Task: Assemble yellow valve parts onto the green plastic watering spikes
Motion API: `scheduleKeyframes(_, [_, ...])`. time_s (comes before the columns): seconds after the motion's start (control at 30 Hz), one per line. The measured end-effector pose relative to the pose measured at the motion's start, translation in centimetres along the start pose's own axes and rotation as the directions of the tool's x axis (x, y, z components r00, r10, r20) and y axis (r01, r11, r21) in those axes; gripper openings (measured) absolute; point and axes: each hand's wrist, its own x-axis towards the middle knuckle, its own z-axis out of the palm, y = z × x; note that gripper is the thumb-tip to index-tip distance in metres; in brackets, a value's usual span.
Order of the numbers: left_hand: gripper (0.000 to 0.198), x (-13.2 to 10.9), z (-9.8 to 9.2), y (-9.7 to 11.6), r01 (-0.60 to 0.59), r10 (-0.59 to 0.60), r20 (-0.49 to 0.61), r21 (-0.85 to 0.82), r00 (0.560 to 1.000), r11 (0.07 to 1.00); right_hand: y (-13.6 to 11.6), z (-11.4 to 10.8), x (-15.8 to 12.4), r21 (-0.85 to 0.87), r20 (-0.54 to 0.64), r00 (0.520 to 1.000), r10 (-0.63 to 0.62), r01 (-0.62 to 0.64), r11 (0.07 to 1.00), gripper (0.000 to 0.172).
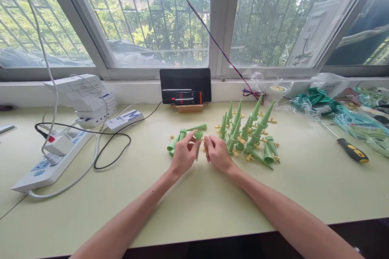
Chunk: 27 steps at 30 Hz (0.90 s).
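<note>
My left hand [184,151] pinches a green plastic plant-watering spike [198,134], its round open end up and its tapered end pointing down. Close beside it, my right hand [218,153] is closed with thumb and finger on a small yellow fitting [204,145], mostly hidden by the fingers. Just left of and behind my left hand lie several loose green spikes [173,144]. A cluster of green spikes [255,131] with yellow fittings is to the right of my right hand, many standing tip up, some lying down.
A black tablet [185,79] with a phone [194,98] before it leans by the window. On the left are a power strip [57,166], cables and stacked white boxes [91,101]. A screwdriver [352,150] and plastic-bagged items [358,123] lie at the right.
</note>
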Motion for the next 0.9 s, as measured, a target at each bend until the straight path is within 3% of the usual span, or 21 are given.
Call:
scheduleKeyframes(0.23, [0.049,0.36,-0.18,-0.01,0.018,-0.018,0.002,0.014,1.0,1.0,0.21,0.05,0.1,0.103,0.009,1.0,0.024,-0.025,0.994,0.045])
scheduleKeyframes(0.4, [0.049,0.8,-0.49,0.28,0.089,-0.081,0.071,-0.114,0.994,0.989,0.62,0.18,0.49,0.254,0.048,0.994,0.1,-0.109,0.961,0.045])
scheduleKeyframes(0.63, [0.044,0.82,-0.67,0.22,0.101,-0.083,0.094,-0.203,0.992,0.974,0.66,0.22,0.59,0.432,0.145,0.973,0.177,-0.224,0.874,0.045])
scheduleKeyframes(0.9, [0.04,0.76,-0.7,0.48,0.109,-0.089,0.098,-0.22,0.991,0.969,0.75,0.1,0.72,0.46,0.156,0.973,0.171,-0.225,0.859,0.045])
